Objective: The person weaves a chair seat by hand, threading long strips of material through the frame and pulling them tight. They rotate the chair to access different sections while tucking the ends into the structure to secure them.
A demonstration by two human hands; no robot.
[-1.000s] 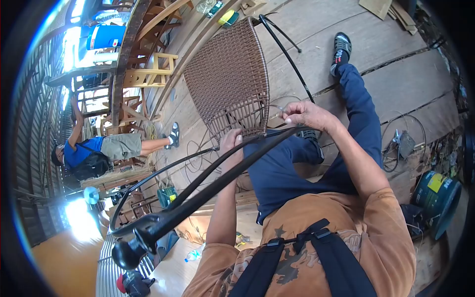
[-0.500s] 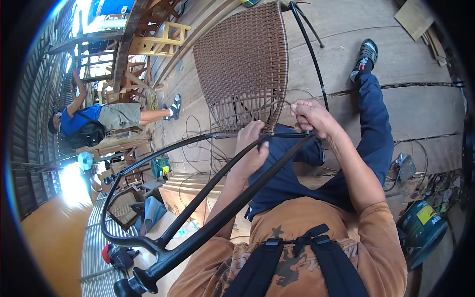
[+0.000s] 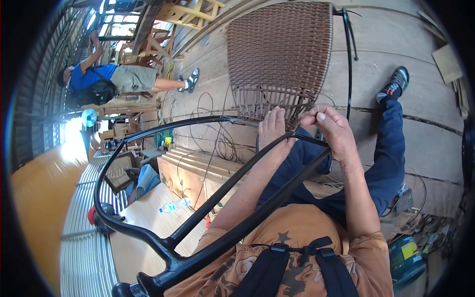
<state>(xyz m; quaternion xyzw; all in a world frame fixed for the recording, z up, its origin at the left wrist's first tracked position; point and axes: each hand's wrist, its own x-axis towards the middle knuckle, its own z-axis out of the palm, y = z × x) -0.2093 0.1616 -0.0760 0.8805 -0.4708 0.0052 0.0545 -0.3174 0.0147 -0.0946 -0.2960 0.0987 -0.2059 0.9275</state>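
Note:
A chair with a black tubular frame point(image 3: 208, 210) and a brown woven wicker panel point(image 3: 282, 52) lies tilted across my lap. Close to my hands the panel's weave is looser, with open gaps between strands. My left hand point(image 3: 273, 132) is bent over the crossbar at this loose edge, fingertips on the strands and thumb partly behind a tube. Just right of it, my right hand point(image 3: 336, 129) pinches a thin brown strand at the panel's corner. Its fingertips are closed together, and much of the strand is hidden by them.
Loose strands point(image 3: 225, 141) curl over the plank floor point(image 3: 381, 44). At left are stacked boards point(image 3: 198, 166), a water bottle point(image 3: 174, 205) and a corrugated sheet point(image 3: 86, 237). A green bucket point(image 3: 406, 262) stands at right. Another person point(image 3: 106, 79) stands further off, near wooden furniture.
The view has shifted, so the chair and my hands appear further right. My right hand has come in closer to the panel's corner and my left hand, still pinching. The left hand keeps its place at the crossbar.

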